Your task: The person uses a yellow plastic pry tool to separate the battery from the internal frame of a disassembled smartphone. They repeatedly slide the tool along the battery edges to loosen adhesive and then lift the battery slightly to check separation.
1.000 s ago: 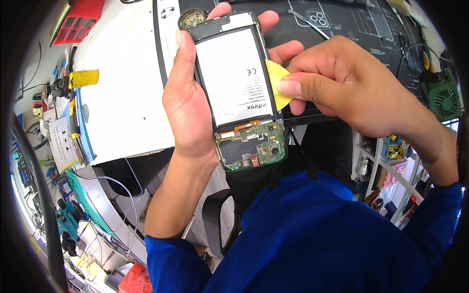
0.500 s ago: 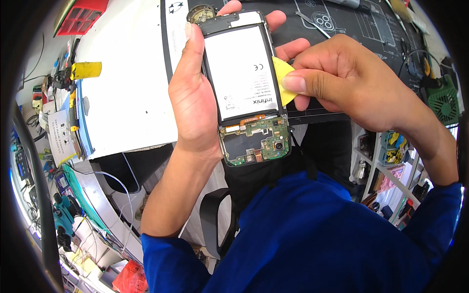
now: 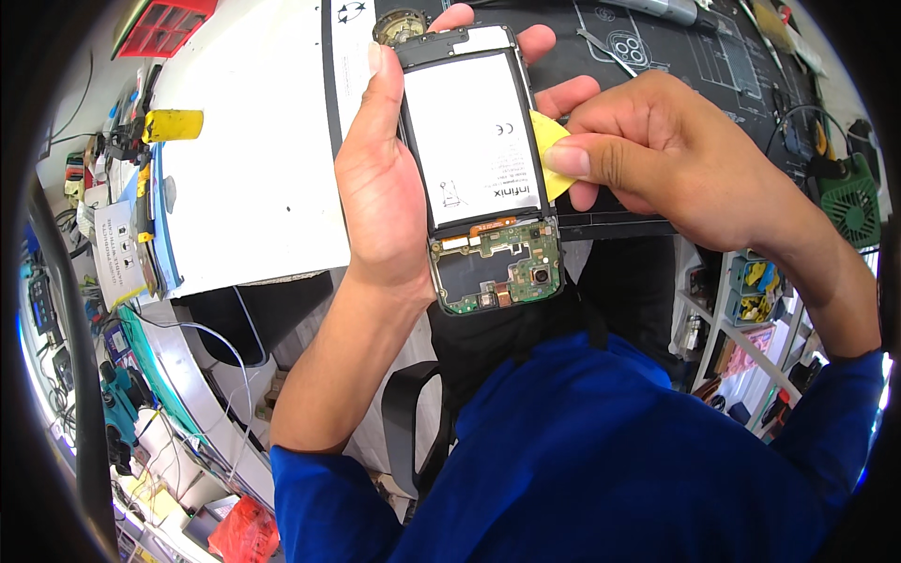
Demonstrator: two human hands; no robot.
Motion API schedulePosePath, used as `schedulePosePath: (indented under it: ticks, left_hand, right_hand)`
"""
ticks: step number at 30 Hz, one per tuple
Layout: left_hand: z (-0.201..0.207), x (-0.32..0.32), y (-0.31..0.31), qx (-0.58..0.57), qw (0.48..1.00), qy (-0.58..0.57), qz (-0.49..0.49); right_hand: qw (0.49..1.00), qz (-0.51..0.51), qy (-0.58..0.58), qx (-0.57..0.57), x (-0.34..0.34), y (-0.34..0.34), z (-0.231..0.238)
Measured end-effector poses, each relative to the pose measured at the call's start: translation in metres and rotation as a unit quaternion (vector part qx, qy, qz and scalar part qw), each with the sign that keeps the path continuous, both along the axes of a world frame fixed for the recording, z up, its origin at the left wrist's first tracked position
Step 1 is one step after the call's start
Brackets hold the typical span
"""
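Observation:
An opened smartphone (image 3: 419, 113) lies in my left hand (image 3: 383, 192), whose thumb runs along its left side while the fingers come round the far right side. Its back cover is off. A white battery (image 3: 469, 122) fills the middle, and a green circuit board (image 3: 549, 246) with a camera lens is exposed at the near end. An orange flex cable (image 3: 493, 226) crosses between the two. My right hand (image 3: 671, 155) pinches a thin yellow pry pick (image 3: 551, 141) between thumb and fingers. The pick's edge is against the phone's right side, beside the battery; how deep it sits is hidden.
A round metal-rimmed part (image 3: 402, 26) sits past the phone's far end. Tweezers (image 3: 605, 52) rest on the black work mat (image 3: 648, 225). The white tabletop (image 3: 244, 188) stretches left, with a red drawer box (image 3: 164, 28) behind. A green fan (image 3: 849, 202) stands right, above shelves (image 3: 718, 338).
The phone and my left hand have shifted slightly right in the picture. The yellow pick shows a little less beside the battery, still pinched in my right hand.

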State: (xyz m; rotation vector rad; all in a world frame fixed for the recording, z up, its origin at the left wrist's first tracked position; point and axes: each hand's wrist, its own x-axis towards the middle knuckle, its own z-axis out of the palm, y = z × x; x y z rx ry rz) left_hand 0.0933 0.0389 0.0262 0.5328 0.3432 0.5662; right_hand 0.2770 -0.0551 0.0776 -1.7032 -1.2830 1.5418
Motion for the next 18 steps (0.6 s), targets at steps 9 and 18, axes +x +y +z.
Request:
schedulePosePath:
  ticks: [9, 18]
  left_hand:
    - [-0.001, -0.005, -0.001, -0.031, 0.997, -0.059, -0.028]
    - [-0.004, -0.009, -0.006, -0.007, 0.997, -0.080, -0.010]
  right_hand:
    - [0.998, 0.066, 0.002, 0.003, 0.009, 0.000, -0.002]
    - [0.995, 0.040, -0.015, 0.086, 0.009, -0.014, 0.002]
